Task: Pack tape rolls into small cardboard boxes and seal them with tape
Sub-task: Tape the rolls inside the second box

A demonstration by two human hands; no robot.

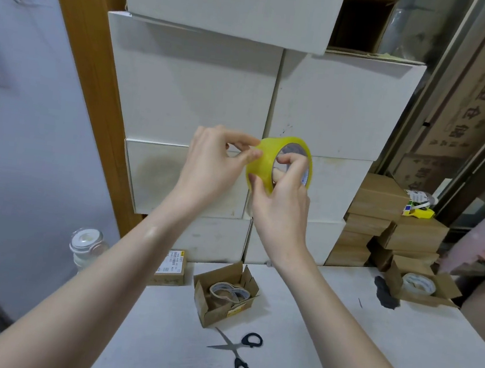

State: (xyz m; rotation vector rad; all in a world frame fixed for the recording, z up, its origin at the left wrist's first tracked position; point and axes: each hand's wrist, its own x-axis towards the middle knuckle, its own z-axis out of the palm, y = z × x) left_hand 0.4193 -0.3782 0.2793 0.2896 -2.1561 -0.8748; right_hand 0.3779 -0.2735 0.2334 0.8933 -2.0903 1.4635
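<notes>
Your right hand [280, 212] holds the yellow tape roll [279, 165] up in the air, well above the desk [337, 346], with its fingers [293, 164] hooked through the roll's core and the thumb lying against the outer band. Your left hand [213, 162] meets the roll on its left side, thumb and forefinger pinched together on the outer layer of tape at the roll's edge; whether a loose end is between them cannot be told.

Directly below the roll, on the desk, the open small cardboard box [224, 295] sits with its flaps up and a flattened-looking tape roll [227, 291] lying inside. Just in front of that box, the black-handled scissors [238, 353] lie open on the desk. Left of the box stands a closed labelled box [170, 268], and further left a clear lidded jar [87, 246]. Well to the right of the box, a second open cardboard box [423, 287] holds a whitish tape roll [418, 284], with a stack of closed brown boxes [393, 225] behind it. Large white cartons [203, 88] rise as a wall behind the raised roll.
</notes>
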